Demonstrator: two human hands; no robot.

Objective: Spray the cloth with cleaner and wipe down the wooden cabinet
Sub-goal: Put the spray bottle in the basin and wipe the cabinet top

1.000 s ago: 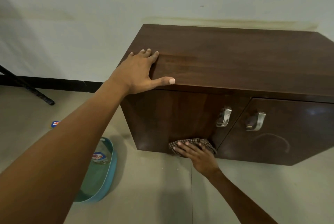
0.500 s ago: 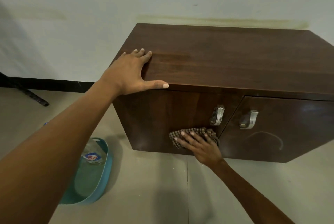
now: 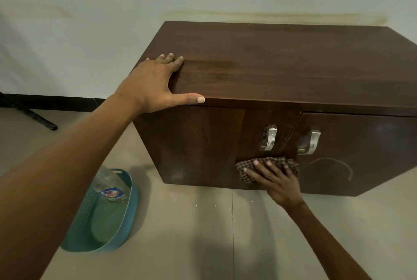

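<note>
no legible text, blue, white and red label (image 3: 112,194) on clear bottle (image 3: 106,180) too blurred to read

Pale stained wall (image 3: 90,31), beige tiled floor (image 3: 203,234)

My one camera rides on my head, facing forward and steeply down, near the cabinet (image 3: 282,65): its top and front fill the view, floor (image 3: 203,234) below, wall (image 3: 90,20) behind.

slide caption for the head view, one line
The right hand presses a checked cloth against the wooden cabinet front while the left hand rests on its top.
</note>
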